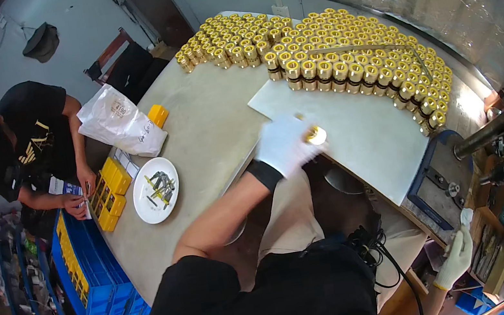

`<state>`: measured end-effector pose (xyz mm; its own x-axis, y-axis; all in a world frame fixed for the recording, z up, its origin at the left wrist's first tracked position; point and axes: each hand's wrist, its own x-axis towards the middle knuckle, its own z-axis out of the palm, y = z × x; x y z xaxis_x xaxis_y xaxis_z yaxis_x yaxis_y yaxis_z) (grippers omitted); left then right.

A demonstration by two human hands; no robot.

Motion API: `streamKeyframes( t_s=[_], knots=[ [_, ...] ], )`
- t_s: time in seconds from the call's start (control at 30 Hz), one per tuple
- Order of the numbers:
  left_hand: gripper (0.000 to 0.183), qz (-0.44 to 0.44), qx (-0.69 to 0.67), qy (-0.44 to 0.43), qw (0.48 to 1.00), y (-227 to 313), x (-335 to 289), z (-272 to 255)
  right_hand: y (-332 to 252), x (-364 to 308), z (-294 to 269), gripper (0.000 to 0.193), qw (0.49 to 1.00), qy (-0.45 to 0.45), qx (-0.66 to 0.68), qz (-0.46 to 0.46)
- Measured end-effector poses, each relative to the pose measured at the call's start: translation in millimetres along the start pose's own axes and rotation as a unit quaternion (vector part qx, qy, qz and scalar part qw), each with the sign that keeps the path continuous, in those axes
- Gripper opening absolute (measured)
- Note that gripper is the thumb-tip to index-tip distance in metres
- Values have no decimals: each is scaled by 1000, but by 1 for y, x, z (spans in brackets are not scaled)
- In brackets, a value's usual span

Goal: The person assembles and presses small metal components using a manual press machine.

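My left hand (284, 145), in a white glove and smeared by motion, is over the near edge of the pale board. It grips a brass fitting (315, 135) with a bright round end. Low at the right, my right hand (456, 258), also gloved, reaches up beside the drill-press-like machine (441, 178). A small whitish thing (466, 217) shows at its fingertips; its kind is unclear. Beyond my left hand, many brass fittings (333, 70) stand upright in packed rows, stacked in layers, some with dark bands.
A long thin strip (356, 48) lies across the fittings. To the left are a white plate (161, 216) of small metal parts, a white sack (123, 123), yellow boxes (109, 205) and blue crates (90, 273). A co-worker (35, 144) handles something at the boxes. Black cables (380, 249) hang at my lap.
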<state>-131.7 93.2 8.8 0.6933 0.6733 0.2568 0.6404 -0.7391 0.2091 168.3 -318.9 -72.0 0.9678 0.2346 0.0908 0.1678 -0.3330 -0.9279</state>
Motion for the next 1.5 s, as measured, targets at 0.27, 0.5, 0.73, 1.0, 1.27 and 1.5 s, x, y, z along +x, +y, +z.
streamKeyframes(
  t_s=[0.27,0.5,0.73,1.0,1.27,1.5],
  knots=[
    [45,-184,169,97,963,-243,59,-27,37,11,4,35,997,55,35,35],
    [52,-310,169,82,932,-362,138,-27,45,17,0,34,998,26,-61,-11],
    [65,-289,160,191,924,-371,132,-4,46,10,4,35,997,63,-43,5],
    [66,-468,115,79,873,-361,102,10,68,18,0,36,993,71,-93,-23],
    [62,-471,99,129,867,-394,108,28,64,21,4,32,997,59,-46,9],
    [61,-506,104,125,847,-378,121,41,59,16,-9,32,995,53,-82,16]
  ],
)
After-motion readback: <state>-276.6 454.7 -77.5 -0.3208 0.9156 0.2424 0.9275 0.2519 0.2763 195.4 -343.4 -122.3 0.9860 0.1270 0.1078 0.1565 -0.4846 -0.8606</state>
